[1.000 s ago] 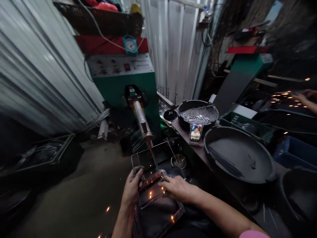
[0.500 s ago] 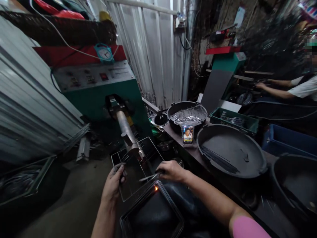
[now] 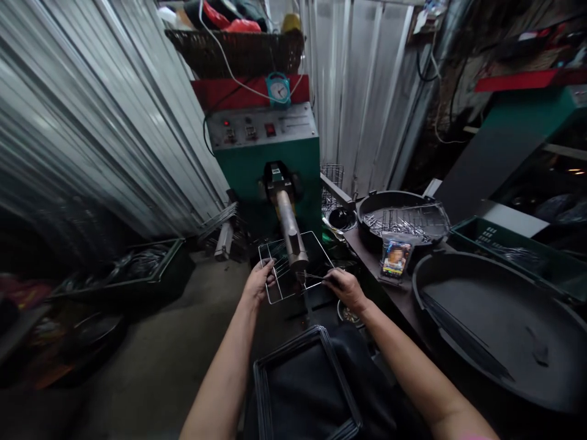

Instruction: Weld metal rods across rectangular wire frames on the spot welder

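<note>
My left hand is closed on the near left side of a rectangular wire rack, thumb on top. The rack is under the round metal arm of a green spot welding machine, with several thin cross wires inside its outline. My right hand pinches a thin metal piece, too small to name surely, whose tip points left to the welder's electrode. The rack's right corner lies close to those fingers. On my lap, over a black apron, rests a stack of rectangular wire frames.
On the right bench stand a black pan of wire pieces, a phone in a clear bag, and a larger black pan with dark rods. Green crates hold wire parts. A blue clock hangs on the welder.
My view has turned left. My left hand has taken hold of the rack's edge. My right hand has brought the thin metal piece up to the electrode. An orange spark over the lap frames is gone.
</note>
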`<state>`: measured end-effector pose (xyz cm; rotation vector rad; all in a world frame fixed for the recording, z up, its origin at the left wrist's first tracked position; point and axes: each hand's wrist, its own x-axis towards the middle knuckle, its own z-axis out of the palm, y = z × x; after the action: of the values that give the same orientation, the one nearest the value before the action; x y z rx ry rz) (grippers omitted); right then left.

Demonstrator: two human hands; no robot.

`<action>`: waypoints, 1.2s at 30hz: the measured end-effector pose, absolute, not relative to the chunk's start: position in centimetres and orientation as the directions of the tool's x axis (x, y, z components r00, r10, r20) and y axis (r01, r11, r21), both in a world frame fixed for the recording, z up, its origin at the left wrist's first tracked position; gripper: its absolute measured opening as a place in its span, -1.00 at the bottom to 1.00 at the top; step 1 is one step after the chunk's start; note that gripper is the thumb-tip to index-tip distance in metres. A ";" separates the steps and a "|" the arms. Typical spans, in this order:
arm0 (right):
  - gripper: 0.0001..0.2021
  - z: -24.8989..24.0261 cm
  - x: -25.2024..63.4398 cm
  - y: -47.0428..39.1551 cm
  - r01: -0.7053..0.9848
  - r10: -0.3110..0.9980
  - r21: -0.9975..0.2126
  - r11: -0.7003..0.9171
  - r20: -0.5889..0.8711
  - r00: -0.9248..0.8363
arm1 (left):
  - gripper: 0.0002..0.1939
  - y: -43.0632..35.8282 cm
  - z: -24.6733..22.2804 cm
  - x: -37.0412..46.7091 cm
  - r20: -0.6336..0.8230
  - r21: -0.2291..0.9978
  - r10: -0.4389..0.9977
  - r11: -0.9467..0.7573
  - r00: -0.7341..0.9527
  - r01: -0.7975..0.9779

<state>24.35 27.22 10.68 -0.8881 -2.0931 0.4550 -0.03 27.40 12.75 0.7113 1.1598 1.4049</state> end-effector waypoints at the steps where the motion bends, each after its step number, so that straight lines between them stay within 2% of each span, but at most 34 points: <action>1: -0.84 10.7 24.2 27.5 0.441 0.724 -0.575 0.689 0.540 -0.429 | -0.78 27.5 12.8 -0.1 -0.192 0.922 0.962 0.109 -0.193 -0.372; 9: -0.84 11.1 23.3 29.0 0.465 0.724 -0.555 0.690 0.519 -0.455 | -0.88 28.5 12.2 -0.8 -0.223 0.904 0.947 0.112 -0.232 -0.412; 17: -0.88 12.0 22.9 27.9 0.603 0.765 -0.474 0.642 0.455 -0.457 | -0.80 28.0 12.4 -1.0 -0.263 0.908 0.938 0.161 -0.226 -0.388; 26: -0.89 11.9 22.4 27.5 0.658 0.805 -0.475 0.584 0.449 -0.389 | -0.79 27.9 12.3 -0.8 -0.262 0.917 0.926 0.151 -0.271 -0.370; 29: -0.88 12.1 22.9 26.9 0.605 0.794 -0.528 0.595 0.500 -0.345 | -0.79 27.8 12.0 -0.8 -0.262 0.915 0.925 0.148 -0.275 -0.376; 32: -0.83 11.1 24.2 25.1 0.502 0.826 -0.674 0.542 0.537 -0.171 | -0.80 27.8 11.8 -0.9 -0.269 0.910 0.926 0.153 -0.266 -0.386; 34: -0.75 9.1 25.1 23.4 0.425 0.893 -0.808 0.408 0.450 -0.002 | -0.82 27.8 11.8 -0.8 -0.279 0.907 0.922 0.162 -0.267 -0.389; 36: -0.70 6.1 25.9 21.7 0.324 0.944 -0.919 0.226 0.288 0.159 | -0.83 27.9 11.7 -0.8 -0.284 0.906 0.920 0.165 -0.271 -0.391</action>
<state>25.88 21.72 6.10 -1.3103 -1.3814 0.7019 -0.84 27.86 11.74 0.5911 1.2534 1.4111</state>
